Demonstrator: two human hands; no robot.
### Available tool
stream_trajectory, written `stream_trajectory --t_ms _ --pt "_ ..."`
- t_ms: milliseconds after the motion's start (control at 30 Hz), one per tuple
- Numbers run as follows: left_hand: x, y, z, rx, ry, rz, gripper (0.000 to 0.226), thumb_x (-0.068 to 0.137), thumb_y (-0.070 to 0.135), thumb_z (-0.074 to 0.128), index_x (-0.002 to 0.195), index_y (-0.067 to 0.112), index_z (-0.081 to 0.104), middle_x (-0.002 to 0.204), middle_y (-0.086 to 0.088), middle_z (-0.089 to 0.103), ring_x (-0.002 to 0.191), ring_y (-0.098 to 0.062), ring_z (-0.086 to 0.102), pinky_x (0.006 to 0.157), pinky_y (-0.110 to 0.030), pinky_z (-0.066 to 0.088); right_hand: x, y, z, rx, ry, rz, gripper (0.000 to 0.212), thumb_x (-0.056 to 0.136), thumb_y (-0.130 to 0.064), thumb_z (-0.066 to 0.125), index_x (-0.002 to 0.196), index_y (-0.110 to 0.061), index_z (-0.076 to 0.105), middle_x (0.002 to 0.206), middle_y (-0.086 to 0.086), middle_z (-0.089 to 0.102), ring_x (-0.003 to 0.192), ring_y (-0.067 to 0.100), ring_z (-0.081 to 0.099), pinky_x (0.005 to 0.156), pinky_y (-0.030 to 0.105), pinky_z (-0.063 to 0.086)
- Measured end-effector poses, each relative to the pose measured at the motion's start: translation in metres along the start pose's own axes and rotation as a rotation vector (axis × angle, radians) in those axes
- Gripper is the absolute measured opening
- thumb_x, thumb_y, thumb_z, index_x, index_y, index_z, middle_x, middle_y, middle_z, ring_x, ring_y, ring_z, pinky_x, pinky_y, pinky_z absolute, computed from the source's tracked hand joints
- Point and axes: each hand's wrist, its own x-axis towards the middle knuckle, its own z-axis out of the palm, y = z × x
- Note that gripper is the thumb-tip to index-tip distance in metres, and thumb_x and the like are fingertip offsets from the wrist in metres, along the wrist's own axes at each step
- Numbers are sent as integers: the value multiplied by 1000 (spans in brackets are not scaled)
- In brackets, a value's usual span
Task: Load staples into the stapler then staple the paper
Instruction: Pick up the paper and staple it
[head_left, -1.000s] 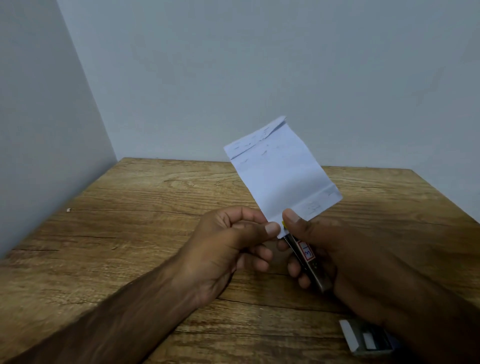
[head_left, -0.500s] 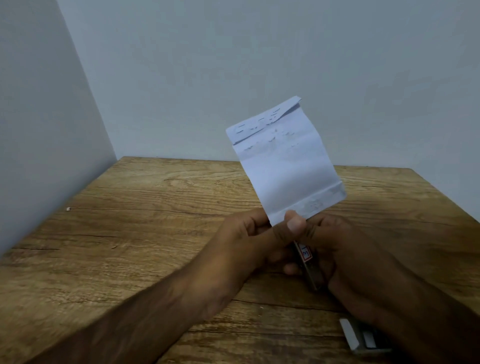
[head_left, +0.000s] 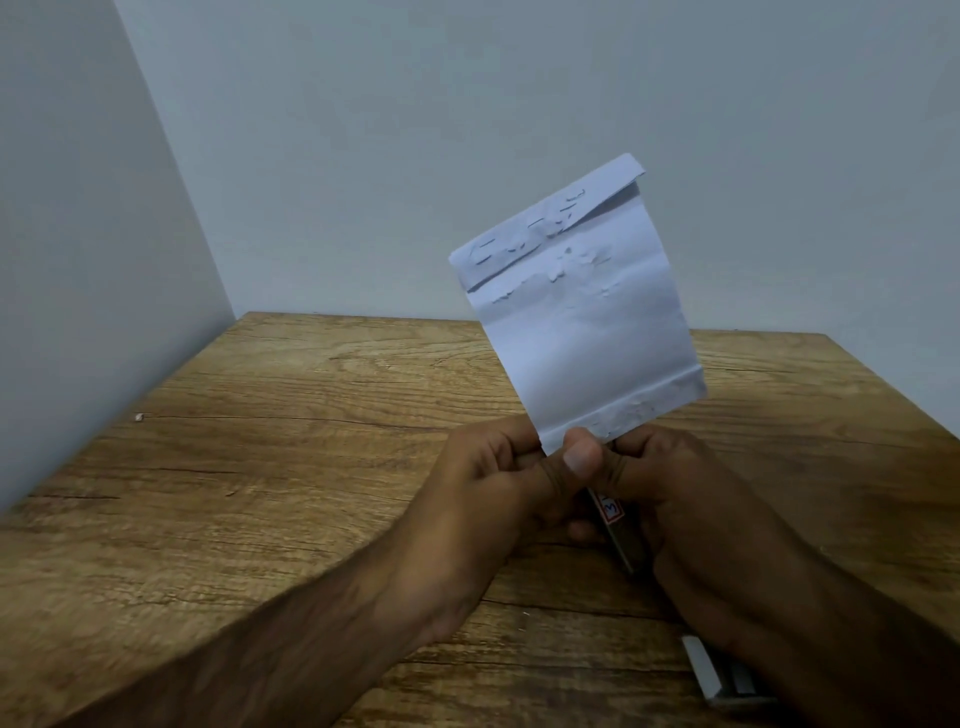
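A folded white paper (head_left: 582, 322) stands nearly upright above the table, with several staples and torn marks along its folded top edge. My left hand (head_left: 498, 499) pinches its lower left corner between thumb and fingers. My right hand (head_left: 691, 519) is wrapped around a slim dark stapler (head_left: 615, 525) with a red-and-white label. The stapler's front end sits at the paper's bottom edge, hidden behind my thumbs. Both hands touch each other just above the wooden table (head_left: 270, 467).
A small open white staple box (head_left: 722, 680) lies on the table at the lower right, partly under my right forearm. A tiny white speck (head_left: 139, 416) lies near the left wall. Plain walls close off the left and far sides.
The paper has risen and tilted more upright, turning its stapled top flap towards me. My left thumb has slid right, over the paper's bottom corner, against my right hand.
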Motion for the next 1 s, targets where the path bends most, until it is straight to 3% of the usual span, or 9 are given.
stream_trajectory --t_ms 100,167,233,333,400,533,733,900,1000 --pt "0 3 0 10 -8 5 21 94 26 72 107 10 80 107 -55 53 98 -42 52 82 -54 47 0 0 0 4 -10 -7 41 69 -35 72 100 -10 79 94 14 80 78 25 74 62 33 59" --pt "1 4 -2 8 -37 19 24 94 27 72 109 11 79 104 -38 68 96 -41 59 81 -49 52 0 -1 0 18 -30 -15 40 71 -35 72 100 -10 79 94 15 80 75 22 75 59 29 58" --pt "2 6 -4 23 -54 6 24 96 29 72 108 10 79 98 -26 69 90 -38 61 82 -47 54 0 -3 -1 41 -57 -8 37 73 -35 72 100 -11 79 95 16 79 71 19 74 55 27 57" --pt "4 11 -9 28 -41 -21 35 100 30 68 112 -2 73 88 -28 55 75 -29 57 83 -45 58 0 -5 -2 65 -92 15 31 75 -37 70 94 -14 80 88 15 77 66 18 72 53 28 55" --pt "3 14 -11 9 2 -35 42 101 31 64 116 -8 68 96 -38 58 85 -36 61 92 -50 58 1 -7 -2 85 -107 23 24 78 -38 68 87 -19 81 80 9 74 64 17 69 52 28 52" --pt "3 16 -12 52 132 13 33 98 18 66 97 -15 62 83 -27 65 70 -35 68 69 -42 63 2 -9 -3 123 -135 43 23 83 -37 67 89 -18 78 80 8 70 60 17 63 49 29 46" --pt "3 14 -9 263 255 92 26 102 13 61 93 -11 63 78 -19 69 67 -24 67 54 -35 58 4 -7 -3 91 -149 58 36 81 -41 69 106 -16 74 94 12 71 62 17 62 48 27 46" --pt "4 10 -4 348 267 87 24 106 14 56 99 -9 57 76 -20 65 62 -21 62 52 -40 58 5 -5 0 52 -130 49 26 73 -47 73 79 -23 80 77 5 71 56 14 60 44 25 44" --pt "3 10 -5 356 246 80 23 106 16 56 99 -6 58 77 -17 67 59 -23 63 51 -38 58 5 -5 -1 37 -118 39 26 70 -47 74 73 -22 79 73 4 69 54 13 59 43 26 43"
